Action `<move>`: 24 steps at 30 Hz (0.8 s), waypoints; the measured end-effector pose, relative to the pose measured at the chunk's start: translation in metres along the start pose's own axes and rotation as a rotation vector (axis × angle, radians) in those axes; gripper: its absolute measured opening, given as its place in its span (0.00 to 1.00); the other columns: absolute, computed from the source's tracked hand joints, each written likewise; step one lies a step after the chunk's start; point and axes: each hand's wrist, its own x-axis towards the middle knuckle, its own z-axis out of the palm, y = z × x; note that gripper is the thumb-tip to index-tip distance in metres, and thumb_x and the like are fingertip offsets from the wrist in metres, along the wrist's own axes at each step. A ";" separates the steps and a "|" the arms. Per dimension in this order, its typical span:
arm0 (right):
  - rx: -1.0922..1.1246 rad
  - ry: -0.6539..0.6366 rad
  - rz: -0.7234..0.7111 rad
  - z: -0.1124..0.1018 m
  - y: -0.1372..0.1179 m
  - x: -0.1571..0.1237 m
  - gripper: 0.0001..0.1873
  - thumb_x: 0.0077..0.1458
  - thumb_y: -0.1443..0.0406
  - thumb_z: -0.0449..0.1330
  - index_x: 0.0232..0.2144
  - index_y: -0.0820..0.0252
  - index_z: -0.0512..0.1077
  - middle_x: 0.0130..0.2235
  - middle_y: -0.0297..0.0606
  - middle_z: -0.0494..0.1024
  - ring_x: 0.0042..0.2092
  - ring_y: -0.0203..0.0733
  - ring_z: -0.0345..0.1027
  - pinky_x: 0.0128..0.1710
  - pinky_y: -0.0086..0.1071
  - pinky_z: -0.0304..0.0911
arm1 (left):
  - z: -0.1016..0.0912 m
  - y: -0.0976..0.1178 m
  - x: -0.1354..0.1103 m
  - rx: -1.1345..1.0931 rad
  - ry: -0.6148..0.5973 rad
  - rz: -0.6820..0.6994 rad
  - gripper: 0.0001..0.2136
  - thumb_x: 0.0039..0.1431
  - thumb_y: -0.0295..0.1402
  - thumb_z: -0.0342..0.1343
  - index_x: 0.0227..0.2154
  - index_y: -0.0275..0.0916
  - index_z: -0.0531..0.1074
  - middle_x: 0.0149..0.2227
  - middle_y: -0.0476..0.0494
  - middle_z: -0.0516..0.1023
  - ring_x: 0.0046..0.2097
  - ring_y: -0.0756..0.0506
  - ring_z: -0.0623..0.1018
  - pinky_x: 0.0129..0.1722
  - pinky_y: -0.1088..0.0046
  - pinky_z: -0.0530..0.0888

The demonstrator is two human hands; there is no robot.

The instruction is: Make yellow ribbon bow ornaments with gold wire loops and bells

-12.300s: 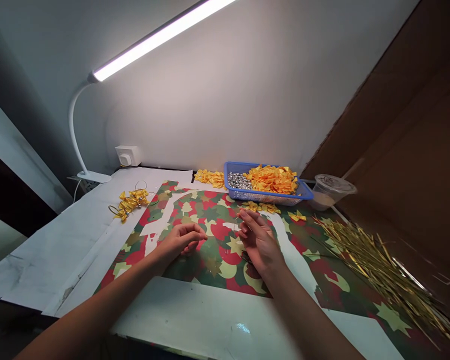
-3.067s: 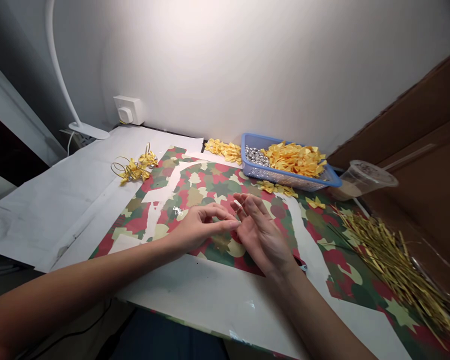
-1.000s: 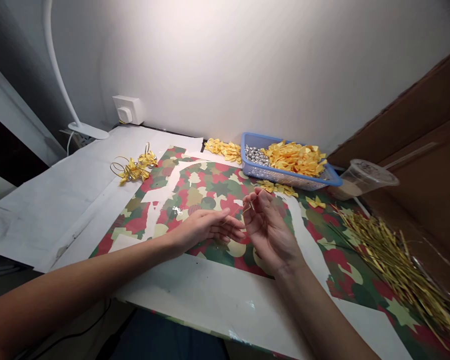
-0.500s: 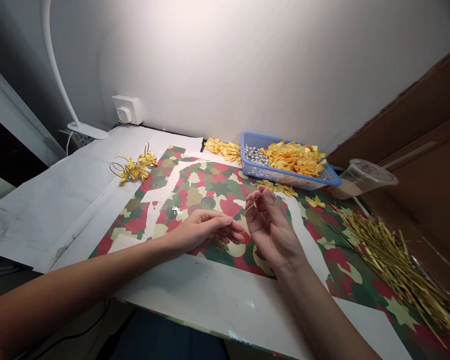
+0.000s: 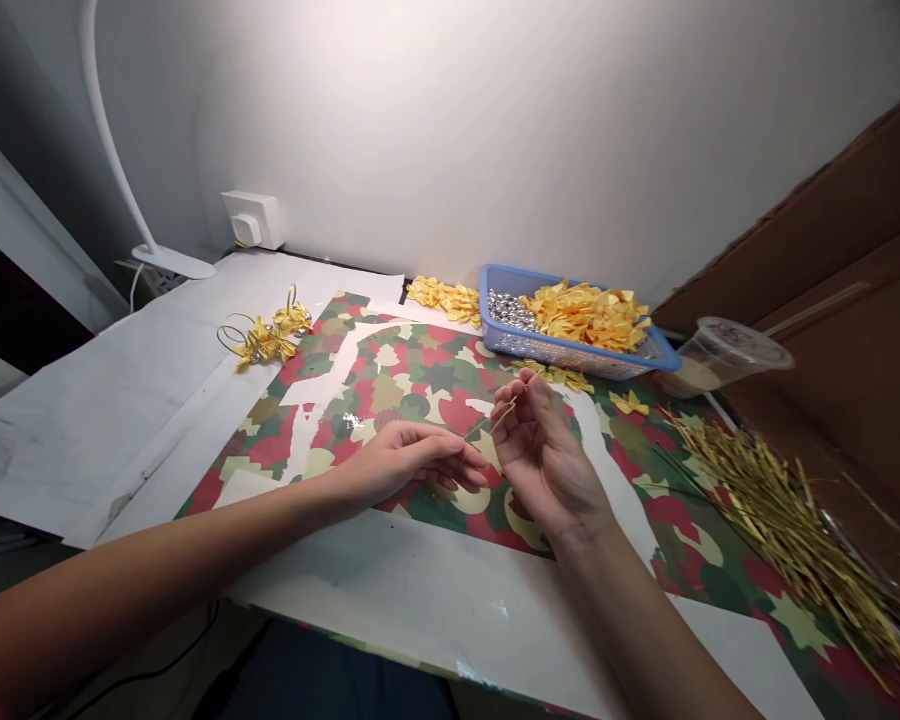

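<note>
Right hand point(image 5: 544, 460), palm turned toward the viewer and raised off the paper, wrist lower than the fingers. Its thumb and fingertips point(image 5: 529, 392) are drawn together, pinching the upper end of a thin gold strip point(image 5: 496, 420). The strip slants down and to the left across the gap between the hands, its free end just beside the other hand.

Left hand point(image 5: 409, 462) lies low on its side over the paper, forearm stretched in from the left. Its fingers point(image 5: 454, 455) are lightly curved and close together, pointing toward the right hand, and hold nothing that can be seen. Both hands are over a camouflage-patterned paper point(image 5: 420, 390) in red, green and cream, which covers the middle of the white surface point(image 5: 420, 610).

Along the far edge of the surface stands a blue plastic basket point(image 5: 570, 362) containing silver beads point(image 5: 506, 310) and a heap of yellow ribbon bows point(image 5: 585, 315). More bows point(image 5: 444, 300) lie just left of the basket, and a few point(image 5: 551, 376) lie along its front. A bundle of gold strips point(image 5: 787, 540) lies at the right edge, below a clear plastic cup point(image 5: 720, 355). Gold bows with wire loops point(image 5: 266, 338) lie on white paper point(image 5: 120, 420) toward the left.
</note>
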 end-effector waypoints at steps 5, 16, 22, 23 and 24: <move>0.019 0.017 0.008 0.001 -0.001 0.000 0.16 0.31 0.63 0.76 0.26 0.56 0.77 0.26 0.22 0.79 0.30 0.25 0.74 0.31 0.14 0.71 | 0.000 -0.001 0.000 -0.005 0.010 0.002 0.12 0.56 0.39 0.58 0.31 0.35 0.79 0.32 0.41 0.82 0.36 0.47 0.80 0.38 0.72 0.74; 0.028 0.032 0.008 -0.002 -0.003 0.001 0.14 0.32 0.63 0.75 0.26 0.56 0.77 0.27 0.23 0.79 0.31 0.25 0.74 0.33 0.14 0.71 | 0.000 0.001 -0.001 -0.009 0.009 -0.013 0.11 0.56 0.38 0.58 0.31 0.35 0.79 0.32 0.41 0.82 0.36 0.47 0.80 0.39 0.72 0.73; 0.012 0.000 0.017 -0.001 -0.003 0.000 0.16 0.30 0.63 0.76 0.26 0.55 0.77 0.26 0.22 0.79 0.31 0.24 0.74 0.33 0.14 0.71 | 0.002 0.004 -0.001 -0.039 0.030 -0.046 0.11 0.53 0.38 0.59 0.29 0.34 0.79 0.30 0.41 0.82 0.34 0.48 0.79 0.36 0.74 0.72; 0.024 0.012 0.017 0.000 -0.003 0.000 0.16 0.30 0.63 0.76 0.25 0.56 0.77 0.26 0.22 0.79 0.31 0.24 0.74 0.33 0.14 0.71 | 0.002 0.004 0.000 -0.044 0.031 -0.050 0.12 0.53 0.39 0.59 0.29 0.34 0.79 0.29 0.41 0.82 0.33 0.48 0.79 0.36 0.74 0.72; 0.035 0.024 0.015 0.000 -0.003 0.000 0.16 0.29 0.63 0.76 0.25 0.56 0.77 0.26 0.23 0.79 0.30 0.25 0.74 0.32 0.14 0.71 | 0.003 0.004 0.000 -0.053 0.028 -0.054 0.13 0.53 0.40 0.59 0.29 0.34 0.79 0.29 0.41 0.82 0.33 0.48 0.79 0.35 0.74 0.72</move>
